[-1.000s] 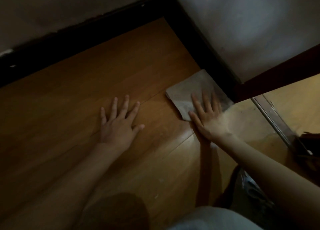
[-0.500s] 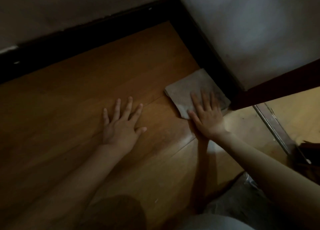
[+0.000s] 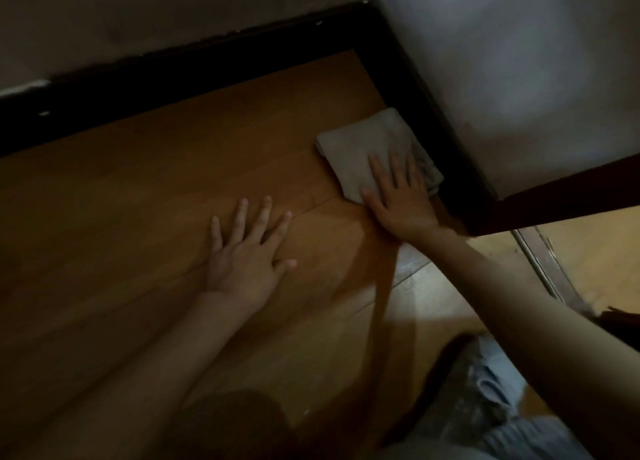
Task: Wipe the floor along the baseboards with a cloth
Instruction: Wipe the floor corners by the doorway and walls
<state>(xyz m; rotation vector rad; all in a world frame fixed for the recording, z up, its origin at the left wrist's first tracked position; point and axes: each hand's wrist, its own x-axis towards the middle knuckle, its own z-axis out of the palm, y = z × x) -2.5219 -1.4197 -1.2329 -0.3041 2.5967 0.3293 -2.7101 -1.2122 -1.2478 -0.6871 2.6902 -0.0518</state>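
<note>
The right hand [image 3: 398, 196] lies flat on the cloth [image 3: 367, 154], fingers straight and slightly spread, pressing it to the floor rather than gripping it; the left hand [image 3: 246, 251] is also flat and released, palm down on the bare wooden floor [image 3: 156, 189], fingers fanned, well apart from the cloth; the cloth is a folded, roughly square piece of pale grey-beige fabric, its near half covered by the hand, its far corner rounded and slightly bunched; its right edge touches the dark baseboard [image 3: 426, 113] of the right-hand wall [image 3: 502, 61], near the room's corner; a second run of dark baseboard [image 3: 173, 75] crosses the top of the view and meets the first at that corner; between the cloth and the corner a short strip of floor lies open along the right baseboard; to the left the boards stretch wide and uncluttered; behind the right wrist a dark door edge [image 3: 554, 200] juts across, with a metal threshold strip [image 3: 540, 262] below it; the light is dim and fine detail on the fabric is hard to read.
</note>
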